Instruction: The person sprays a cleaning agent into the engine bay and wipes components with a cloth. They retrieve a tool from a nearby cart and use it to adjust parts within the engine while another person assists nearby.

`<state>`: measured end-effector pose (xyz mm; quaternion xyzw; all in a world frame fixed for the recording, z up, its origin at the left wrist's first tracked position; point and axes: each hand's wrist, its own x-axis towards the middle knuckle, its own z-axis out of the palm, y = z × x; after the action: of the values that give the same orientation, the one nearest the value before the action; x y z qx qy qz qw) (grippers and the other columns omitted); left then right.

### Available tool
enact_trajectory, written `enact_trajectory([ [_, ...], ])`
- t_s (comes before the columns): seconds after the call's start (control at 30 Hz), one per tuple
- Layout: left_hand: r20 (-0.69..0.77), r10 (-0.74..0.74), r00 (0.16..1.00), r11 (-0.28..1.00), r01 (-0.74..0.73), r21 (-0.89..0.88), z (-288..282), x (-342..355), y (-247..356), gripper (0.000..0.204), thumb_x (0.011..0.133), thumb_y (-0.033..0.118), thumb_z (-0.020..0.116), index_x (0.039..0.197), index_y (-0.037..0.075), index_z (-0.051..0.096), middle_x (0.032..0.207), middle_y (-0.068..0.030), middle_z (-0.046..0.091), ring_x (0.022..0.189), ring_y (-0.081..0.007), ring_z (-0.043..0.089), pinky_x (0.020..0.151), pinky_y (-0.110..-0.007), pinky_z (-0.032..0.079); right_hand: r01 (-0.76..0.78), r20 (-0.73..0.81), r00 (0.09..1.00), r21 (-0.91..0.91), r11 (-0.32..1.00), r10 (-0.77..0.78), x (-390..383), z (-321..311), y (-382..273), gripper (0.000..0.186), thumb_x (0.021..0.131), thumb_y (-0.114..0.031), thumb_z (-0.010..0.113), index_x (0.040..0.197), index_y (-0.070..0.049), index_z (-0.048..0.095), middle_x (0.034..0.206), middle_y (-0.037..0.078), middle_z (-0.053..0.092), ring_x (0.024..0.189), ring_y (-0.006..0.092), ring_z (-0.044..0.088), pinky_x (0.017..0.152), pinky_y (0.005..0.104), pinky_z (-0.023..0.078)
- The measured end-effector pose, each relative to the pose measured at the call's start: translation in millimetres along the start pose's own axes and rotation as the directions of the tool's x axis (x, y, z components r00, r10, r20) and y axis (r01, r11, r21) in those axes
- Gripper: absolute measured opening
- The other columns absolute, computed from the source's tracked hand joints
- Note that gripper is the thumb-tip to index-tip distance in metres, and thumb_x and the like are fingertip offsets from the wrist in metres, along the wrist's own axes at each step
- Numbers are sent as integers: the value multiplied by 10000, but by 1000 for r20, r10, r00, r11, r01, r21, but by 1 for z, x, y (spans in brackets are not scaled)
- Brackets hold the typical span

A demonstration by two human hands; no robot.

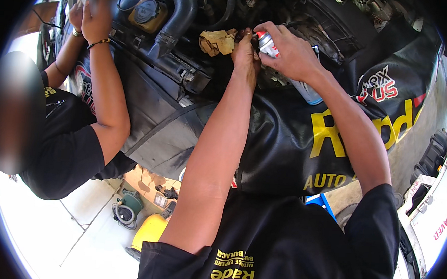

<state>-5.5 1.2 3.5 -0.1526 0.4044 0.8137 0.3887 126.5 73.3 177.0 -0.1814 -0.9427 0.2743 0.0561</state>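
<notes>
Seemingly mid-job, a spray can (268, 45) is being gripped by the right hand (294, 55), any hold by the left hand (244, 53) unclear.

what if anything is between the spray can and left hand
Nothing visible: the spray can, in the right hand, has its red top close to the left hand. The crumpled brown wad is left of the gap.

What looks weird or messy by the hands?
The crumpled tan paper or cloth by the left hand looks odd: it's wrinkled and pale against the dark engine bay. The left fingertips look dark, perhaps dirty. I see no spill.
</notes>
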Motion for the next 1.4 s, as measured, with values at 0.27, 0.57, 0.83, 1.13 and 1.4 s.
enact_trajectory([
  [0.27,-176,-96,980,995,95,-15,28,-32,10,235,1118,268,571,1237,67,601,1034,-54,665,755,-166,638,700,-295,575,-48,42,998,21,999,47,-3,-1,9,595,898,-380,747,1408,-217,487,1232,210,653,1080,474,685,899,549,571],
  [0.57,-188,-43,981,994,22,-110,26,-24,6,202,1124,240,560,1246,87,610,1101,-43,658,886,-156,638,736,-305,567,-2,19,1000,-1,1000,3,-2,-1,10,611,903,-423,750,1407,-205,482,1195,228,665,1039,485,702,869,556,581],
  [0.83,-70,-98,993,995,98,-5,16,-16,11,167,1088,214,635,1197,88,625,1062,-43,655,861,-159,630,750,-295,554,-9,5,1000,-51,999,10,1,-11,6,653,900,-444,756,1464,-274,473,1206,218,663,1026,457,712,876,537,586],
  [1.13,-111,-37,993,999,34,-32,30,-19,10,234,990,247,737,1194,200,633,1110,-36,667,1057,-222,633,938,-430,549,179,-569,817,103,978,-90,-43,-197,-62,615,871,-144,746,1448,-108,534,1313,135,664,1127,284,706,962,392,563],
  [1.4,126,-398,909,844,309,438,-9,79,19,341,1063,326,548,1270,80,660,1181,-128,716,1040,-303,674,970,-482,542,-381,-917,399,-140,914,27,-299,-233,-93,791,799,-334,869,1496,-189,525,1214,124,654,900,284,704,672,394,614],
])
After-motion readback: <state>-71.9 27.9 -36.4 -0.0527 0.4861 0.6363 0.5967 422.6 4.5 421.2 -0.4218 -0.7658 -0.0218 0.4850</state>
